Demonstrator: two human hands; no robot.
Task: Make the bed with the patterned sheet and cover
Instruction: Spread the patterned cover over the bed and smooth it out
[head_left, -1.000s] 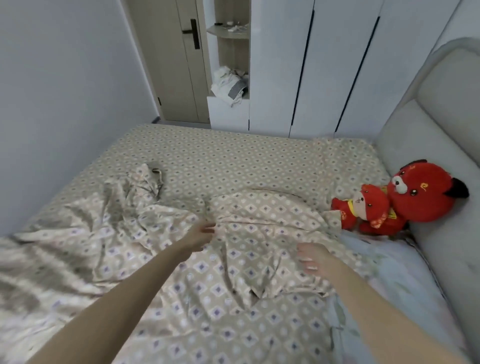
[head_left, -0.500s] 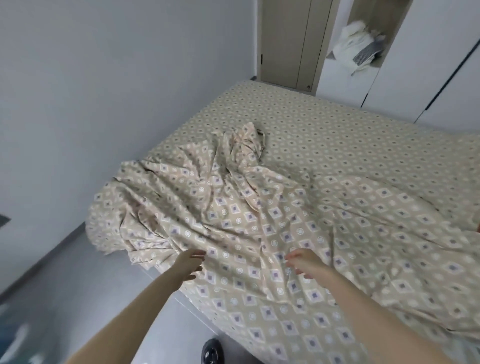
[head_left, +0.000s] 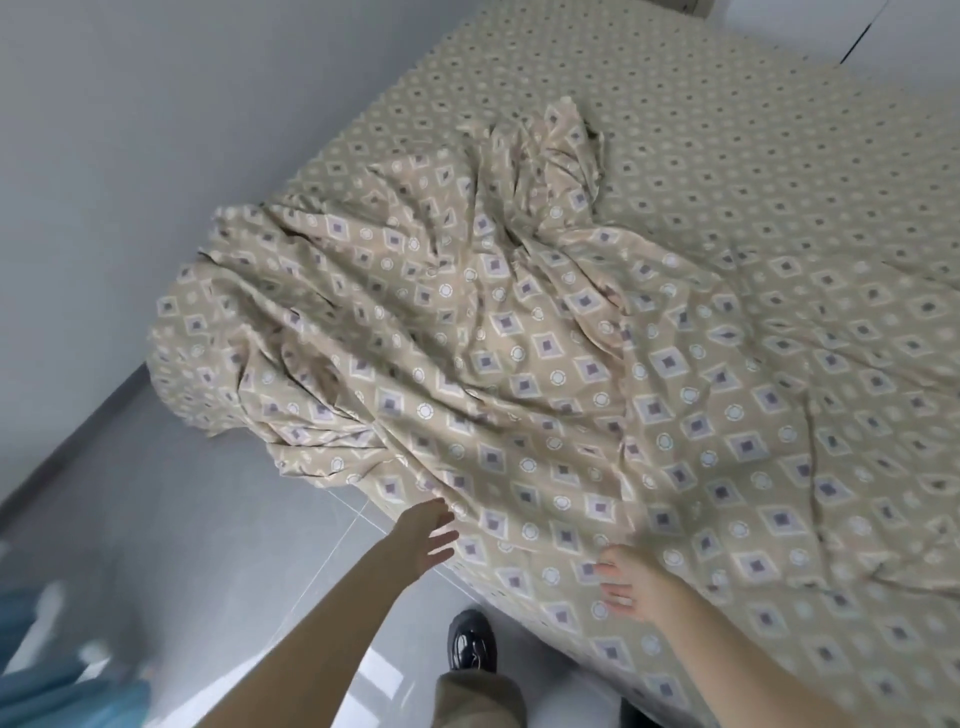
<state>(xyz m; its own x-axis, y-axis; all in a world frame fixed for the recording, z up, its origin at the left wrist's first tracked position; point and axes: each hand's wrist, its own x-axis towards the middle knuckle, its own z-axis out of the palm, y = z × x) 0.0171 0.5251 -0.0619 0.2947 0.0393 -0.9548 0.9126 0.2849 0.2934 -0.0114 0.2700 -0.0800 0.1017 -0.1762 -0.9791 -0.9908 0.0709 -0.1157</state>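
Observation:
The beige patterned cover (head_left: 519, 332) with large purple diamonds lies crumpled on the bed, bunched toward the corner and hanging over the near edge. Beneath it the fitted patterned sheet (head_left: 727, 130), with smaller diamonds, lies flat across the far part of the mattress. My left hand (head_left: 428, 530) is at the cover's hanging edge, fingers straight and spread, holding nothing. My right hand (head_left: 631, 582) lies on the cover near the bed's edge with relaxed fingers, gripping nothing.
Grey tiled floor (head_left: 182, 519) runs along the bed's left side, with a grey wall (head_left: 130, 156) beyond. My black shoe (head_left: 470, 642) stands on the floor by the bed. Blue fabric (head_left: 62, 691) shows at the bottom left corner.
My view has swung left and down from the headboard side to the bed's corner and floor. Both hands have let go of the cover and drawn back to its near edge.

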